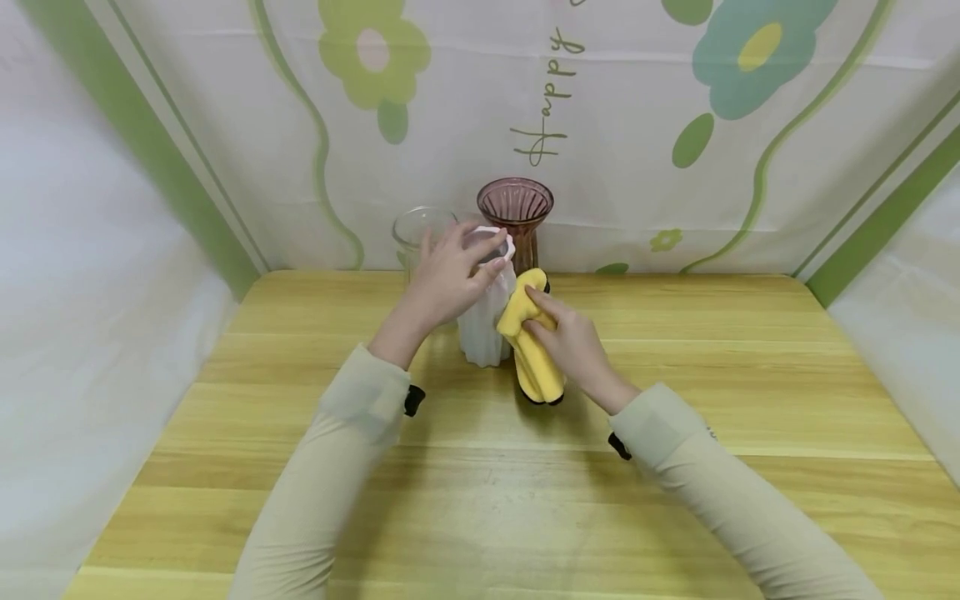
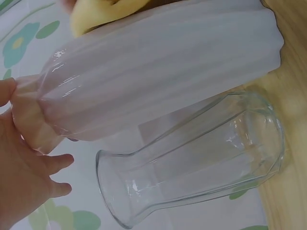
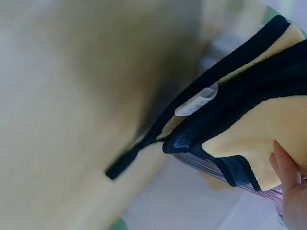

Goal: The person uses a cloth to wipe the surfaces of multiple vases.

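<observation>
A white fluted vase (image 1: 480, 337) stands upright on the table. My left hand (image 1: 448, 282) holds it by the rim, the fingers spread over its mouth; the left wrist view has this hand at the vase's flared neck. In my right hand (image 1: 576, 346) is a yellow cloth (image 1: 542, 375), bunched and pinched between thumb and fingers. The cloth is at the vase's right side, near the top. Its dark edging and a white label (image 3: 196, 101) appear in the right wrist view. Most of the right hand is outside that view.
A clear glass vase (image 2: 192, 163) stands just left of the white one, partly hidden by the left hand in the head view. Behind, to the right, is a purple glass vase (image 1: 516, 204). A flower-printed curtain (image 1: 600, 108) hangs behind the wooden table (image 1: 712, 367).
</observation>
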